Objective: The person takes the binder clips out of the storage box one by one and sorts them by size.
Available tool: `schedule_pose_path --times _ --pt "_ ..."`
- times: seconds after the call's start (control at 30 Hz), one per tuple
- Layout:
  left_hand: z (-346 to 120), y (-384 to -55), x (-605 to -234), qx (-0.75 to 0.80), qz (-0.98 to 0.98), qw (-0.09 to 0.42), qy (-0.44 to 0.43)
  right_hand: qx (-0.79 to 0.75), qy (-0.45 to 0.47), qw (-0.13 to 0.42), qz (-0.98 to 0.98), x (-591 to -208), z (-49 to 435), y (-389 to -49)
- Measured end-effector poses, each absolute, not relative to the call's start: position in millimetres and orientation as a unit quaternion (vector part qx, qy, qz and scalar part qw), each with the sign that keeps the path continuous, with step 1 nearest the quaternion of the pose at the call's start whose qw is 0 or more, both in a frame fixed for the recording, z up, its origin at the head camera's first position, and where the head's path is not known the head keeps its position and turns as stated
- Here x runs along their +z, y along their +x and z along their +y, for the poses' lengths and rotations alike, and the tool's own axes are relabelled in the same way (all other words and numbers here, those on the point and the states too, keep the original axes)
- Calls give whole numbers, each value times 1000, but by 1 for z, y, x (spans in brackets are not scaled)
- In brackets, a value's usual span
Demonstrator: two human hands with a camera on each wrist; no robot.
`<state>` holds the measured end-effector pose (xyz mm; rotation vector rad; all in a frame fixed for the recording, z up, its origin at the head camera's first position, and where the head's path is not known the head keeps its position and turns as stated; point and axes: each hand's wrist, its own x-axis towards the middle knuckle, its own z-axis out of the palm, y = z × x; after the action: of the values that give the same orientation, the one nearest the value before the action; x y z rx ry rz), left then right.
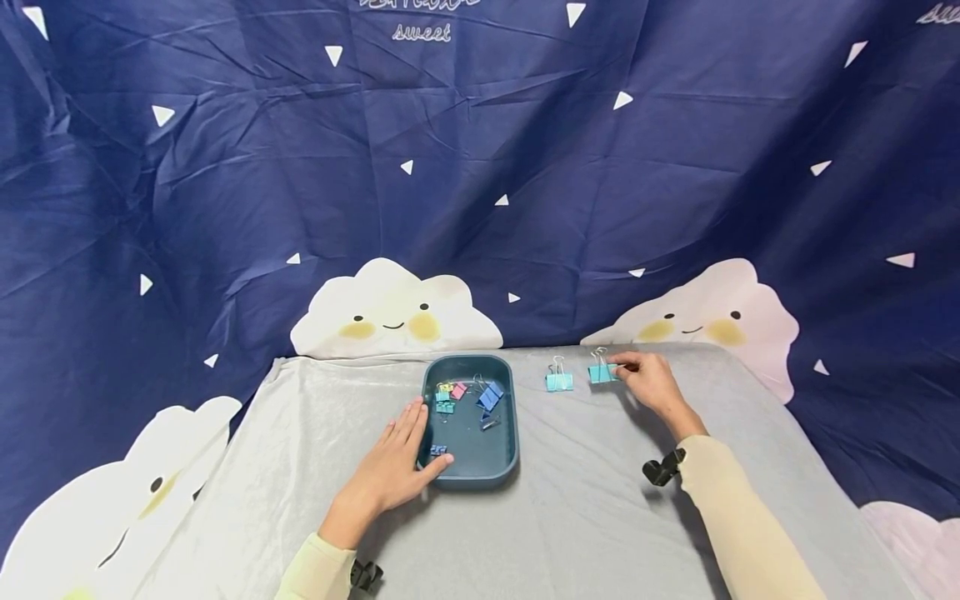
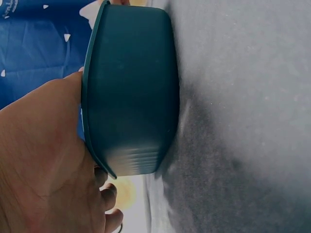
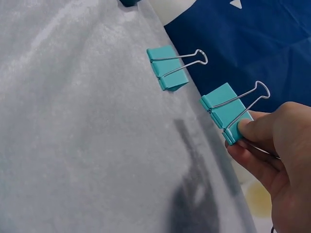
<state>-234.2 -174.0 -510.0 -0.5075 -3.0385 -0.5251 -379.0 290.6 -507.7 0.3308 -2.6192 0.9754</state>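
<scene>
My right hand [image 1: 654, 385] pinches a turquoise binder clip [image 3: 227, 110] by one end between thumb and fingers, its wire handles pointing away. A second turquoise binder clip [image 1: 559, 382] stands on the cloth just left of it, handles up. My left hand [image 1: 392, 460] rests at the left side of a dark teal bin [image 1: 480, 482], fingers straight along the rim and thumb over the near left corner. Inside the bin lie blue binder clips [image 1: 491, 395], a pink clip [image 1: 458, 390], a yellow clip [image 1: 446, 387] and small teal clips [image 1: 444, 402].
A grey cloth [image 1: 585, 500] covers the table. Behind its far edge hangs a dark blue curtain [image 1: 525, 167] printed with white triangles and smiling clouds. A small blue clip [image 1: 438, 450] lies in the bin's near left corner, beside my left thumb.
</scene>
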Motion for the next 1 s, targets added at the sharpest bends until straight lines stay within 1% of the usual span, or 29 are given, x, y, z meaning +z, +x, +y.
schedule_pose_path --times 0.17,0.5,0.77,1.0 --pt "-174 -234 -509 -165 -973 8 -163 346 113 163 -917 -514 290 -383" --pt "-174 -232 -506 -162 -973 4 -163 351 84 136 -923 -530 287 -389" --pt "-173 -234 -508 -158 -973 8 -165 335 64 144 -929 -540 287 -390" --pt "-173 -234 -507 -160 -974 5 -162 336 50 132 -931 -544 287 -391"
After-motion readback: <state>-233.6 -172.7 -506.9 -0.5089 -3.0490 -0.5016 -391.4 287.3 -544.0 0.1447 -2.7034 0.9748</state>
